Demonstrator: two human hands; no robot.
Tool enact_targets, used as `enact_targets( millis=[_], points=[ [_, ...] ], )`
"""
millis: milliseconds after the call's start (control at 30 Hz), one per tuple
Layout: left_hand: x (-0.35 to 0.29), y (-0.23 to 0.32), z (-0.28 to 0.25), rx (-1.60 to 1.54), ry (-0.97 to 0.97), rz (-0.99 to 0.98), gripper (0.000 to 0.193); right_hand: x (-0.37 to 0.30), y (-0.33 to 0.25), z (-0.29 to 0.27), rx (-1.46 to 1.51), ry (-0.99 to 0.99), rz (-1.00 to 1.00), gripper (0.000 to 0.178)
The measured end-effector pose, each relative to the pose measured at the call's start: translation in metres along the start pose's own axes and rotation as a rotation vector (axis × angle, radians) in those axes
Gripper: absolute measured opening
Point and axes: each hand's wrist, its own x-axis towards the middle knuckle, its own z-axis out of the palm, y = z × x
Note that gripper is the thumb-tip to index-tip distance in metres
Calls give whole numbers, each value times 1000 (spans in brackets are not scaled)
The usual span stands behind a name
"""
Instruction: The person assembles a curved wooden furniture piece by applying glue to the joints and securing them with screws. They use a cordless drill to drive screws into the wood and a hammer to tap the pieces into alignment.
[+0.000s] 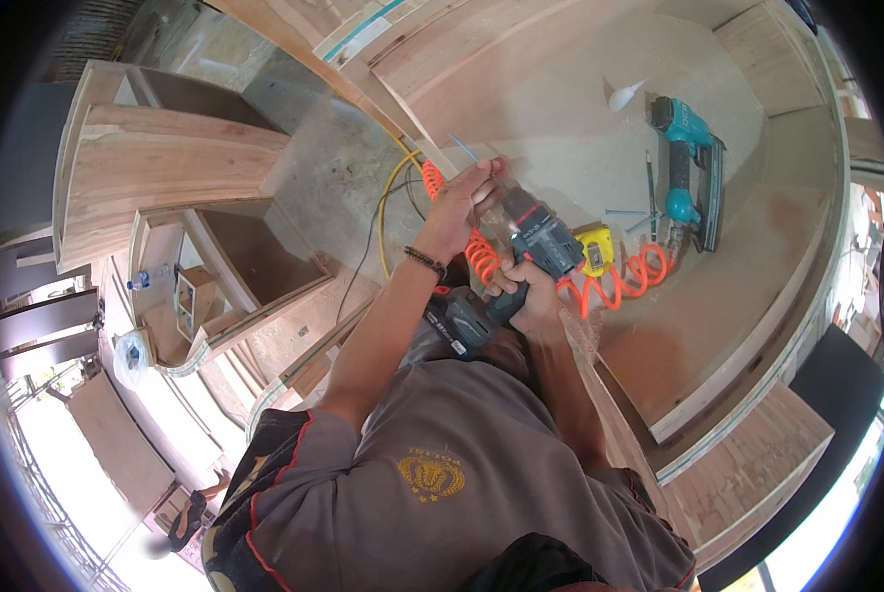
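My right hand [529, 296] is wrapped around the handle of a black and red cordless drill [550, 242]. Its battery [464, 321] sticks out toward my body. The chuck end points up and left, smeared by motion. Close beside the chuck, my left hand [461, 205] has its fingers bent together at the edge of a wooden panel; what lies between them is hidden. A thin blue rod [464, 148] shows just beyond those fingers. An orange coiled air hose [600, 293] passes under the drill and both hands.
On the panel at right lie a teal nail gun [681, 158], a yellow tape measure [596, 252], a pencil [651, 187], several screws [631, 214] and a small white nozzle-tipped bottle [622, 97]. Raised wooden rims border the panel. Wooden cabinet frames [165, 163] stand at left, with a yellow hose [383, 227] on the floor.
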Motion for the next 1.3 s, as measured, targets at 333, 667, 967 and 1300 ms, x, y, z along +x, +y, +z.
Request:
enact_targets(
  millis=[333, 667, 967, 1300],
  points=[
    [-4, 5, 5, 6, 11, -15, 38, -1, -2, 6, -19, 9, -51, 12],
    [-7, 8, 7, 39, -4, -4, 39, 1, -2, 9, -18, -17, -61, 14],
    [-8, 14, 11, 55, 31, -41, 34, 10, 3, -6, 3, 3, -19, 18],
    [-18, 20, -5, 243, 319, 125, 35, 5, -5, 16, -170, 43, -63, 21]
  ],
)
